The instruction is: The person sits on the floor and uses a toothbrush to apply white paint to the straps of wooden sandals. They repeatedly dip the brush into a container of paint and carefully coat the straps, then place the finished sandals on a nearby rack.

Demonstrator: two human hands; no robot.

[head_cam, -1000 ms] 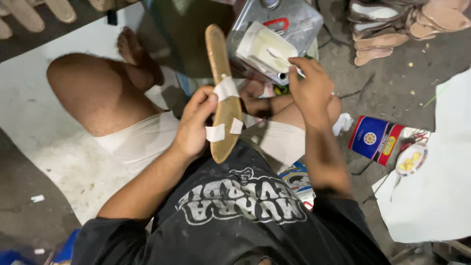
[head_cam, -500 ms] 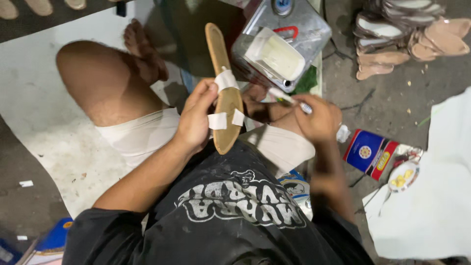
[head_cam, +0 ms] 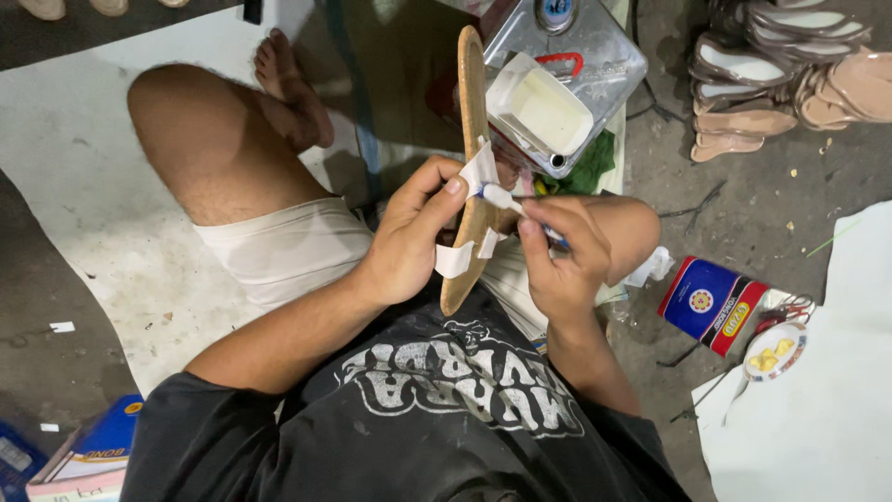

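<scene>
At the far left we see bare grey floor (head_cam: 56, 307), then a pale sheet (head_cam: 121, 214) spread under our bent knee (head_cam: 186, 112), with open room along its left edge. Moving right, our left hand (head_cam: 409, 237) has its fingers (head_cam: 441, 191) wrapped around a tan shoe sole (head_cam: 472, 112), which we hold on edge above our lap, its tip pointing away from us. White tape strips (head_cam: 455, 258) cross the sole where the thumb presses. Just beside it, our right hand (head_cam: 557, 260) pinches a small brush (head_cam: 502, 197) between thumb and fingertips, its white tip touching the sole's right edge. Beyond the sole's tip lies a metal tin (head_cam: 604, 65) carrying a white tub of glue (head_cam: 539, 107), close enough to crowd the sole's far end. Right of our hand a blue and red box (head_cam: 711, 305) lies on the floor, then a small dish (head_cam: 776, 351) at the edge of a white sheet (head_cam: 836, 390). A stack of soles (head_cam: 790, 74) fills the upper right corner.
</scene>
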